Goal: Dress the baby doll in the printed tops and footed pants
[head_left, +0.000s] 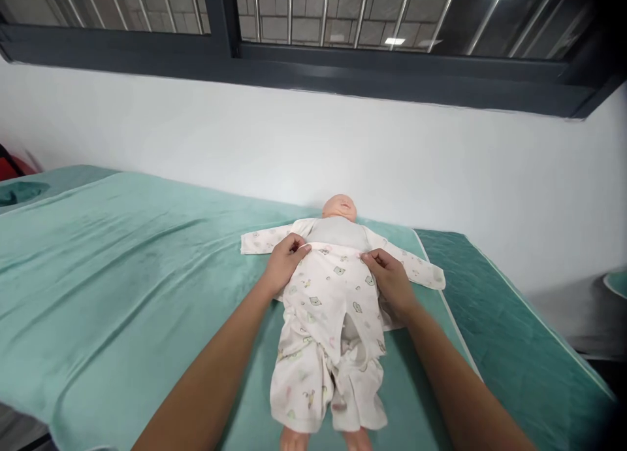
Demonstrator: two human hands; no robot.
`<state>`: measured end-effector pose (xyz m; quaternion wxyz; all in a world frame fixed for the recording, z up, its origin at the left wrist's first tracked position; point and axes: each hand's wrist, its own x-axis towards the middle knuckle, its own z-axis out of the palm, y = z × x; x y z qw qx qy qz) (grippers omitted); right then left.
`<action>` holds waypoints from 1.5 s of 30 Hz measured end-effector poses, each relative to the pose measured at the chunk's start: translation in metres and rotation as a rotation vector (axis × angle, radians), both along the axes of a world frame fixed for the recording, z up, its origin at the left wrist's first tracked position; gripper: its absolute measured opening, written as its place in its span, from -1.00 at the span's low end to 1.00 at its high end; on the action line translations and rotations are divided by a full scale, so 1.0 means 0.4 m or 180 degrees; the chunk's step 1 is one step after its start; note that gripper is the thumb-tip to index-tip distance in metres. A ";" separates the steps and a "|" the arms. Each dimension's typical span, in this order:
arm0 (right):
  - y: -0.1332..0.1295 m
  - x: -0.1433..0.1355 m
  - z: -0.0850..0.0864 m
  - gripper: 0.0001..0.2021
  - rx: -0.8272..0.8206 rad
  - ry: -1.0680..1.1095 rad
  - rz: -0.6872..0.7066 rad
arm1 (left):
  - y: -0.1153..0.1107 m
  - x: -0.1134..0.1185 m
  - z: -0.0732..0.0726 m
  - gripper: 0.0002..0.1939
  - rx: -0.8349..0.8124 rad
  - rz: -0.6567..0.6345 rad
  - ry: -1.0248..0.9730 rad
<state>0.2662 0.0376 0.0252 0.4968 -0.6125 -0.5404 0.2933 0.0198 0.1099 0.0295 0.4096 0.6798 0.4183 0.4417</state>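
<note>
Item: baby doll (339,208), on its back; head beyond both sets of fingers, feet well on the near side of them.

Item: printed baby trousers (327,293), white with small animal motifs; on the doll, waist edge held between my two sets of fingers, legs and a crotch opening on the near side.

Item: matching long-sleeved top (267,240), one sleeve spread outward past the left fingers, the other past the right.

Step in hand, by my judgement: drawing the trousers' waist edge up across the torso and evening it. The next move seems to call for an equal pull from both sides, without dragging the top's loose side panel below the right fingers.

Left hand (285,263): thumb and fingers clamped on the waist edge at its left end; forearm slanting in from lower left.

Right hand (390,281): thumb and fingers clamped on the opposite end, slightly nearer me; forearm slanting in from lower right.

Support: pale green plush cover (147,268), beneath everything, broadest left of the left fingers.
</note>
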 end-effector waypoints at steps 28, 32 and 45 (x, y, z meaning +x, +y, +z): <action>-0.030 0.056 0.005 -0.93 -0.1053 -0.0923 -0.0114 | -0.010 -0.052 0.015 -0.87 -0.0709 -0.0508 0.0426; -0.017 0.045 0.001 -0.91 -0.1103 -0.1587 -0.0579 | 0.000 -0.018 -0.005 -0.92 -0.0181 0.0523 0.1009; -0.005 0.048 -0.023 -0.82 -0.1043 -0.0144 -0.0096 | 0.011 -0.018 0.027 -0.86 -0.0449 -0.0684 0.1217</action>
